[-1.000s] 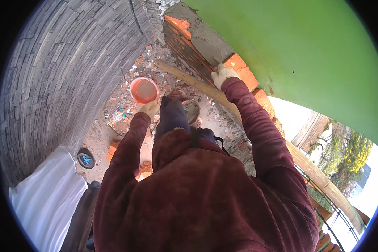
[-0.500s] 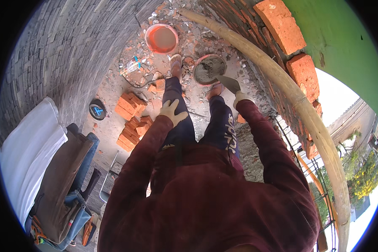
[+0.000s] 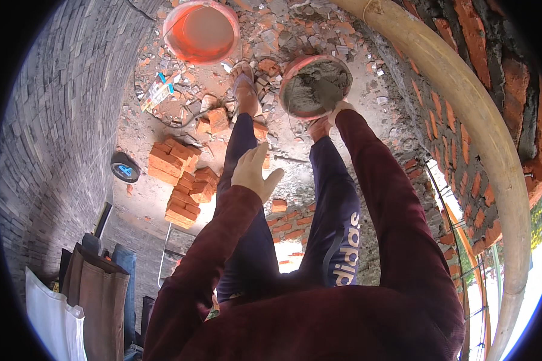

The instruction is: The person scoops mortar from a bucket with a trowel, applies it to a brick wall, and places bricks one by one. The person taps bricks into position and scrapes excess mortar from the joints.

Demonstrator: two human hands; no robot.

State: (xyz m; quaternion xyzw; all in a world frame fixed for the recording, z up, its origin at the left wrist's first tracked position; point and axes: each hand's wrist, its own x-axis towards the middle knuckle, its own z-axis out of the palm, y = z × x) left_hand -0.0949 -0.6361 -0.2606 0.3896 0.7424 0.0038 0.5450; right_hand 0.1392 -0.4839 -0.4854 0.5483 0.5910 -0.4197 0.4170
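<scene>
My right hand [image 3: 343, 109], in a pale glove, grips a trowel [image 3: 329, 91] whose blade is down in the grey mortar of a reddish bucket [image 3: 290, 81], just beyond my right foot. My left hand [image 3: 254, 171], also gloved, hovers at my left leg with fingers extended and nothing held. A second red bucket [image 3: 180, 48] with pale grey liquid stands beyond my left foot. Loose stacked red bricks [image 3: 168, 163] lie left of my legs.
A grey stone-patterned wall [image 3: 54, 114] rises at left, with draped cloths [image 3: 96, 295] below. A long bamboo pole [image 3: 482, 120] curves past the rough brick wall [image 3: 464, 30] at right. Rubble [image 3: 271, 27], a colourful package [image 3: 158, 90] and a black round object [image 3: 125, 168] lie on the ground.
My view has tipped down from the wall top. My right hand has come down from the bricks into the mortar bucket with the trowel; my left hand has drawn back to my leg.
</scene>
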